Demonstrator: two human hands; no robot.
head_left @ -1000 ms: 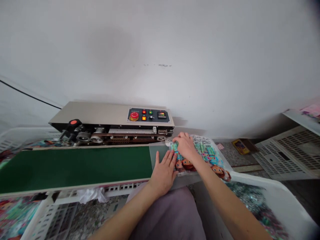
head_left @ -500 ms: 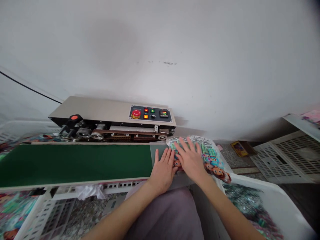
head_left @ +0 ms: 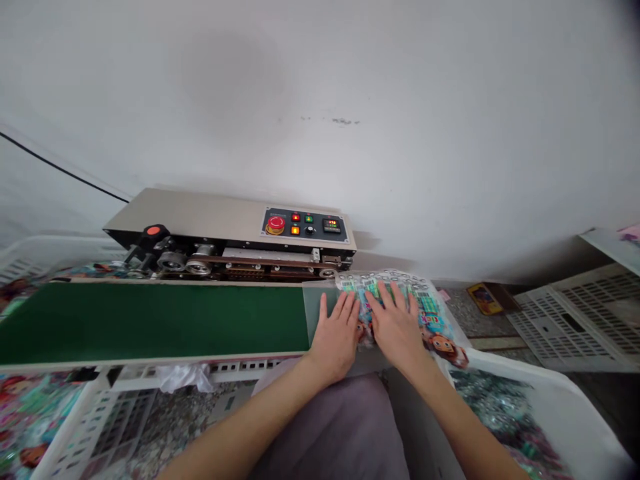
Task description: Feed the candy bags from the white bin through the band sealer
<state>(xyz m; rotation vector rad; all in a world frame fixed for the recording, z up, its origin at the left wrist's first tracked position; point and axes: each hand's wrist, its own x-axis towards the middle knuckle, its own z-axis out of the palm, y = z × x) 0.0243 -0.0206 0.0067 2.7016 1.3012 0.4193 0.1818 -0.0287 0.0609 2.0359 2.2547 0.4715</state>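
Note:
A colourful printed plastic packet (head_left: 429,313) lies flat on the grey plate at the right end of a band sealer. My right hand (head_left: 397,327) rests open on the packet, fingers spread. Beside it my left hand (head_left: 338,335) lies flat and open at the packet's left edge, partly on the grey plate. The green conveyor belt (head_left: 150,320) runs off to the left. Behind it stands the sealer's metal housing (head_left: 200,217), with a control panel (head_left: 305,225) carrying a red stop button.
A white crate (head_left: 540,400) with glittery packets sits at my lower right. Another white crate (head_left: 575,313) stands further right on the speckled floor. A crate (head_left: 75,427) of printed packets is at lower left. A white wall rises behind the machine.
My right hand slid back from the packet's far edge near the sealer mouth and flattened onto the packet's middle. My left hand shifted slightly right. The head moved a little.

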